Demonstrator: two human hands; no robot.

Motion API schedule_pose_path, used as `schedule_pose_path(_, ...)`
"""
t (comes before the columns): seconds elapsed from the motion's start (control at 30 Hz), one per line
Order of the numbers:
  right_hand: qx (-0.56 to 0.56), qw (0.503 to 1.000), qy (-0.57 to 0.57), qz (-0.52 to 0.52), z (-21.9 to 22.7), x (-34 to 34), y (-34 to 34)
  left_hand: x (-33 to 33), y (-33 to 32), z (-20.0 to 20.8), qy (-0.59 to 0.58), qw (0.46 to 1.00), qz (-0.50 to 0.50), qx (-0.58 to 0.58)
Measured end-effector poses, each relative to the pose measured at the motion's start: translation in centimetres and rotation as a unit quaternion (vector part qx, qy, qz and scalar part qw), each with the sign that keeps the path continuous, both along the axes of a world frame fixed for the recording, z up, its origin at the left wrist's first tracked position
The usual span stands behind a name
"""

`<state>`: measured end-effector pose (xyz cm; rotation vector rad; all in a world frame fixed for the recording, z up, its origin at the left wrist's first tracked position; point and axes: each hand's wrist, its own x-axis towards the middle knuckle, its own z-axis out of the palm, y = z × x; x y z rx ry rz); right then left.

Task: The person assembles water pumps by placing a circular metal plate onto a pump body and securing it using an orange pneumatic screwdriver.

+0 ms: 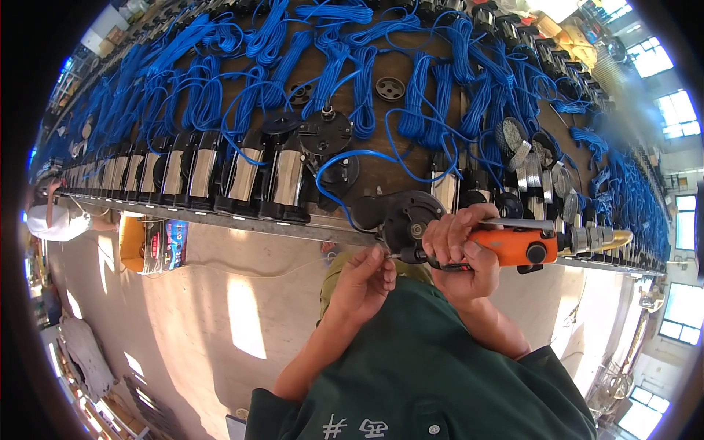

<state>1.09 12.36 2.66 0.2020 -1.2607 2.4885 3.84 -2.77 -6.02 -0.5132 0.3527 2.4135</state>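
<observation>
My right hand is wrapped round an orange air-powered driver, whose metal hose fitting points right. The driver's working end points left toward a black motor housing at the bench's near edge. Beside that end my left hand is closed in a pinch below the housing. What its fingertips hold is too small to make out. A blue cable loops from the housing back over the bench. Behind it stands another black round part with a shaft pointing up.
Upright silver-and-black motor units line the bench edge to my left. Bundled blue cables cover the bench's far side. Metal mesh pieces lie at the right. A box stands on the floor; another person's arm reaches in far left.
</observation>
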Motion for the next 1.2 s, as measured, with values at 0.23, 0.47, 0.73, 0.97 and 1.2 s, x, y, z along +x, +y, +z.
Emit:
schedule_pose_path(0.23, 0.024, 0.998, 0.054, -0.002, 0.5, 0.5, 0.1, -0.1, 0.6, 0.8, 0.015, 1.0, 0.021, 0.015)
schedule_pose_path(0.47, 0.08, 0.994, 0.071, -0.028, -0.2, 1.1, -0.4, -0.5, 1.1, 1.3, -0.021, 1.0, 0.007, 0.016)
schedule_pose_path(0.73, 0.069, 0.995, 0.069, 0.015, 0.4, 1.2, -0.2, -0.2, 1.0, 1.6, -0.045, 0.996, 0.017, 0.078)
schedule_pose_path(0.97, 0.085, 0.992, 0.095, -0.013, 0.3, 3.0, -1.0, 1.8, 0.8, 1.8, -0.04, 0.99, 0.003, 0.134)
schedule_pose_path(1.2, 0.261, 0.952, 0.157, -0.002, -2.1, 3.1, 0.6, 0.6, 1.5, 2.1, -0.156, 0.983, -0.097, -0.004)
